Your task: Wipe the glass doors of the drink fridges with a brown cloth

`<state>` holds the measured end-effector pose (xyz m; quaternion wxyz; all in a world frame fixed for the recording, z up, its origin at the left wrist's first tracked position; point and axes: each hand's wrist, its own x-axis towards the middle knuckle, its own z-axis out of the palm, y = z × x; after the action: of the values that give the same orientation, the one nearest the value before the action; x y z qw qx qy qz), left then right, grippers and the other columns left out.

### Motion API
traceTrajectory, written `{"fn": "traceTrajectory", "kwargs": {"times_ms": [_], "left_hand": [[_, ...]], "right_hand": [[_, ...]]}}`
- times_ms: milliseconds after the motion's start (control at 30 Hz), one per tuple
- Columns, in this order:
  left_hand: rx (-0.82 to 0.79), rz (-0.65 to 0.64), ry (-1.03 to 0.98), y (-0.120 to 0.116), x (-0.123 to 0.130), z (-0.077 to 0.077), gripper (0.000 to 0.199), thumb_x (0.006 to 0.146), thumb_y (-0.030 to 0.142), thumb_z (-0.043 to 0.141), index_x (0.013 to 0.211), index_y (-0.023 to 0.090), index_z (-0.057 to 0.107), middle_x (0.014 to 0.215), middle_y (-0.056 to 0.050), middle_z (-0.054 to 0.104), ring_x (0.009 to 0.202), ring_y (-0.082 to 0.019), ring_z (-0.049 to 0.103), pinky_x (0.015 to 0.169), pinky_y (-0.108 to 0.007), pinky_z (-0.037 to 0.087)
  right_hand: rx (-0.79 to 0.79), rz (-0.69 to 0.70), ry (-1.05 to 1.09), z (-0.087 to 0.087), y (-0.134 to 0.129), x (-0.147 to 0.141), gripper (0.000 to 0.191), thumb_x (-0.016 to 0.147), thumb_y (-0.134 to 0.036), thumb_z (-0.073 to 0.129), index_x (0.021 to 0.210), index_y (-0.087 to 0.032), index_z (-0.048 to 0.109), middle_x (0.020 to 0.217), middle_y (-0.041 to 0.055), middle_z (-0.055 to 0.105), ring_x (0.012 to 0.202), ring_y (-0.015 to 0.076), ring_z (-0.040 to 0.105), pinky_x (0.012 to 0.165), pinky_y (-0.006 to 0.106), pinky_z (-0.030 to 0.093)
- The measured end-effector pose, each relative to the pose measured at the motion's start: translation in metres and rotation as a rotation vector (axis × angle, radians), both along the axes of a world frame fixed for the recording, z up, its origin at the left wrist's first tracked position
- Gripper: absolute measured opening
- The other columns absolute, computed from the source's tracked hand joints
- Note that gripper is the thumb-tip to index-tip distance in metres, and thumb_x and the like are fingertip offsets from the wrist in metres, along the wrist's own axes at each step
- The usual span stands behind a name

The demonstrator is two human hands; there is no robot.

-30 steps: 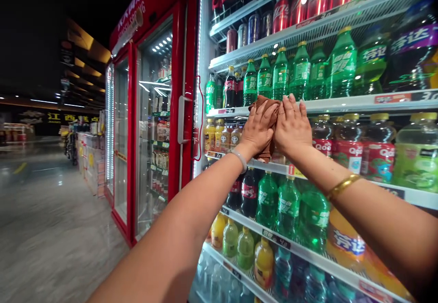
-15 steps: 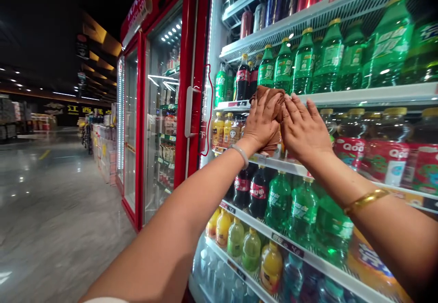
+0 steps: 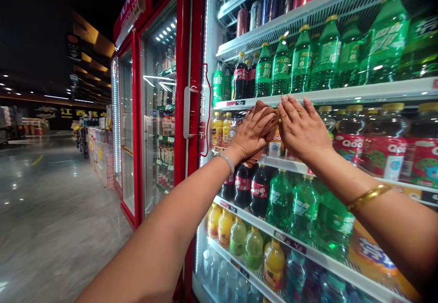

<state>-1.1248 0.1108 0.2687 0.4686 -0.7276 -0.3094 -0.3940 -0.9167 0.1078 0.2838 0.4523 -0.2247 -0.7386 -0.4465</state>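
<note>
My left hand [image 3: 251, 132] presses a crumpled brown cloth [image 3: 268, 119] against the glass door of a lit drinks fridge. Its fingers lie over the cloth, and a pale bangle circles that wrist. Just to the right, my right hand [image 3: 303, 127] rests flat on the glass with its fingers stretched out. Its fingertips come close to the cloth's right edge, and a gold bangle [image 3: 369, 197] sits on its forearm. Behind the glass, green soda bottles [image 3: 301, 63] stand above the hands, and cola bottles [image 3: 259, 189] stand below the cloth.
A white door handle [image 3: 188, 112] juts from a second red-framed fridge [image 3: 137, 125] at the left. Beyond it, stacked goods [image 3: 99, 152] line an aisle with a shiny grey floor [image 3: 51, 216]. Red-labelled bottles [image 3: 386, 150] fill the shelf at right.
My left hand and the cloth have slid a little down and left across the glass. The right hand has stayed nearly in place, and the gap between the hands is wider.
</note>
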Motion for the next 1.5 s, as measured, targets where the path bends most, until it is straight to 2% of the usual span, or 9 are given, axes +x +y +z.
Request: {"fn": "traceTrajectory", "kwargs": {"times_ms": [200,400,600,800,900,1033,1233,1400,1500], "left_hand": [[0.066,-0.025,-0.443,0.01,-0.006,0.004,0.074,0.094,0.019,0.047,0.162,0.026,0.017,0.172,-0.009,0.027,0.162,-0.022,0.017,0.135,-0.049,0.014],[-0.012,0.002,-0.214,0.004,-0.057,-0.001,0.074,0.089,0.013,0.052,0.158,0.025,0.031,0.17,-0.007,0.031,0.162,-0.02,0.02,0.135,-0.048,0.018],[-0.022,0.054,-0.891,0.006,-0.078,0.004,0.074,0.091,0.015,0.048,0.162,0.02,0.025,0.173,-0.012,0.022,0.162,-0.025,0.019,0.133,-0.049,0.024],[-0.066,0.04,-0.138,0.002,-0.085,-0.024,0.072,0.085,0.018,0.054,0.154,0.026,0.039,0.172,-0.005,0.03,0.163,-0.022,0.017,0.135,-0.048,0.014],[-0.058,0.058,-0.326,0.003,-0.098,-0.031,0.074,0.083,0.017,0.053,0.156,0.024,0.038,0.17,-0.006,0.032,0.161,-0.021,0.022,0.134,-0.046,0.018],[0.045,0.124,-0.885,0.007,-0.079,-0.051,0.074,0.092,0.019,0.044,0.163,0.013,0.022,0.174,-0.017,0.019,0.163,-0.025,0.014,0.133,-0.05,0.02],[-0.114,0.068,-0.183,-0.006,-0.059,-0.09,0.073,0.087,0.023,0.054,0.158,0.022,0.035,0.172,-0.009,0.027,0.162,-0.023,0.019,0.134,-0.051,0.016],[-0.048,0.13,-0.668,-0.005,-0.036,-0.089,0.072,0.095,0.023,0.043,0.164,0.015,0.021,0.172,-0.014,0.026,0.163,-0.026,0.015,0.133,-0.054,0.02],[-0.067,0.122,-0.551,-0.003,-0.006,-0.095,0.075,0.096,0.024,0.046,0.165,0.015,0.018,0.174,-0.014,0.017,0.163,-0.027,0.009,0.133,-0.053,0.02]], "right_hand": [[-0.072,-0.037,0.114,-0.002,0.003,-0.053,0.067,0.101,-0.024,0.034,0.161,0.003,0.024,0.169,0.0236,0.025,0.162,0.0321,0.016,0.132,0.061,0.012],[-0.016,-0.012,-0.05,-0.008,0.006,-0.073,0.065,0.101,-0.019,0.033,0.161,0.003,0.024,0.17,0.0226,0.025,0.162,0.0305,0.016,0.133,0.057,0.014],[-0.028,0.044,-0.075,-0.01,0.012,-0.07,0.067,0.099,-0.017,0.035,0.162,0.001,0.021,0.169,0.0225,0.026,0.161,0.032,0.018,0.133,0.057,0.015],[-0.024,0.112,-0.069,-0.01,0.012,-0.071,0.074,0.1,-0.017,0.033,0.166,-0.007,0.003,0.171,0.0183,0.021,0.162,0.0319,0.017,0.133,0.061,0.016],[-0.037,0.121,-0.075,-0.01,0.012,-0.07,0.076,0.099,-0.016,0.033,0.166,-0.008,-0.001,0.172,0.0168,0.019,0.162,0.0317,0.016,0.133,0.061,0.015],[-0.058,0.115,-0.078,-0.009,0.01,-0.07,0.073,0.099,-0.015,0.033,0.165,-0.003,0.007,0.171,0.0203,0.02,0.162,0.032,0.014,0.134,0.06,0.013],[-0.071,0.115,-0.06,-0.011,0.004,-0.071,0.065,0.101,-0.017,0.03,0.163,0.001,0.021,0.169,0.0234,0.026,0.162,0.0317,0.016,0.134,0.057,0.013],[-0.081,0.156,-0.056,-0.01,0.007,-0.07,0.07,0.1,-0.018,0.031,0.166,-0.007,0.011,0.171,0.018,0.025,0.162,0.0317,0.016,0.132,0.063,0.015],[-0.087,0.161,-0.053,-0.008,0.008,-0.071,0.07,0.1,-0.02,0.031,0.166,-0.009,0.011,0.171,0.016,0.025,0.162,0.0304,0.016,0.133,0.061,0.016]]}}
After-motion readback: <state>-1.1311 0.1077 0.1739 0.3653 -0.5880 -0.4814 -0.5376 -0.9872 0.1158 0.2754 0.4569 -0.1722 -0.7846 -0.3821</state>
